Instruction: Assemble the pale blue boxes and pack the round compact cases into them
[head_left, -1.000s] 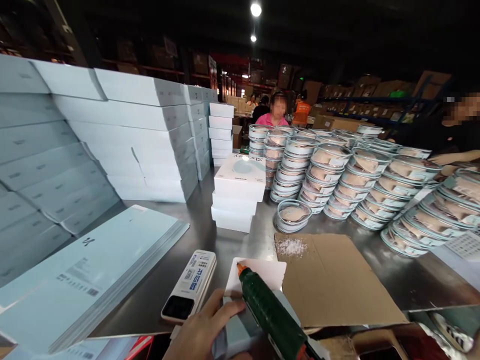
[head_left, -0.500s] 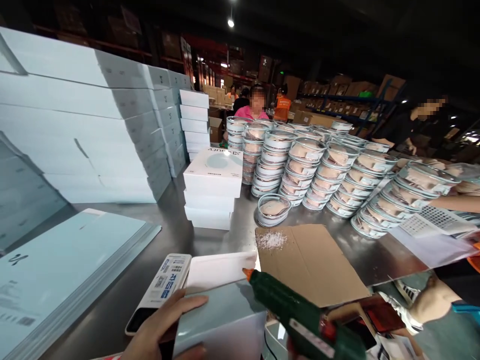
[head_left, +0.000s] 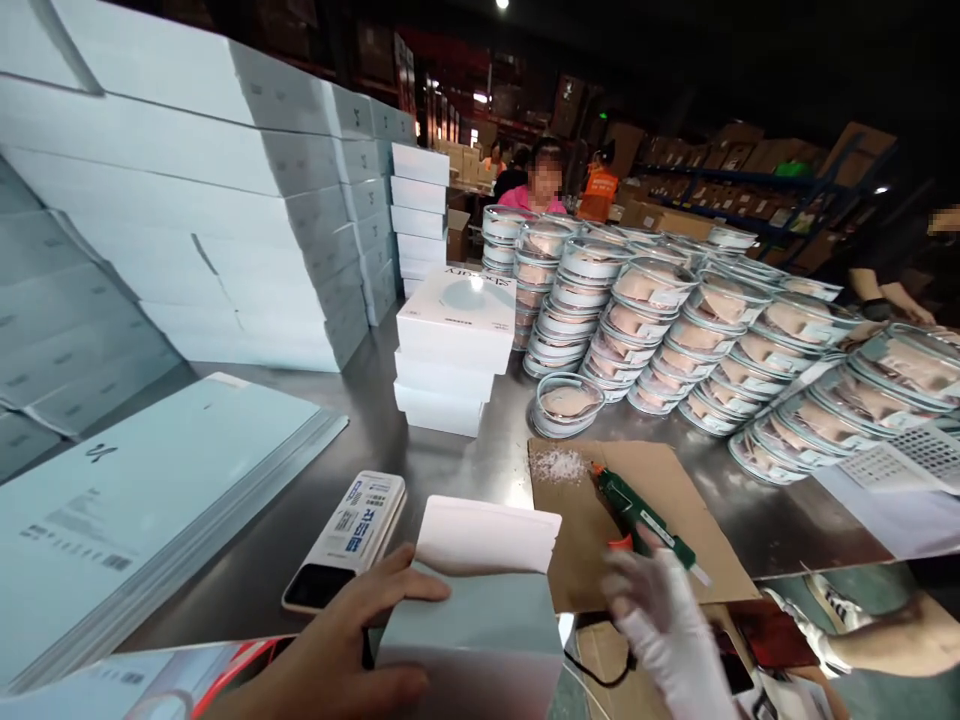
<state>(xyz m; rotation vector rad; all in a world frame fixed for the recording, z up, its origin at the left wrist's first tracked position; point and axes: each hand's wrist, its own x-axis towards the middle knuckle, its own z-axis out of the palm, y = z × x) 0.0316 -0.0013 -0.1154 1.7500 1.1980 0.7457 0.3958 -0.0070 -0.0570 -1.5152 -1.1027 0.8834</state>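
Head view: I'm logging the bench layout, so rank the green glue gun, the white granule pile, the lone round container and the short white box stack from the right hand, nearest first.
From the right hand:
1. Green glue gun, lying on the cardboard just beyond it.
2. White granule pile, at the cardboard's far left corner.
3. Lone round container, on the table behind the cardboard.
4. Short white box stack, farther back and left.

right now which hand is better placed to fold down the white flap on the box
Right. The left hand already grips the box by its side, steadying it, while the right hand is free beside the glue gun on the cardboard.
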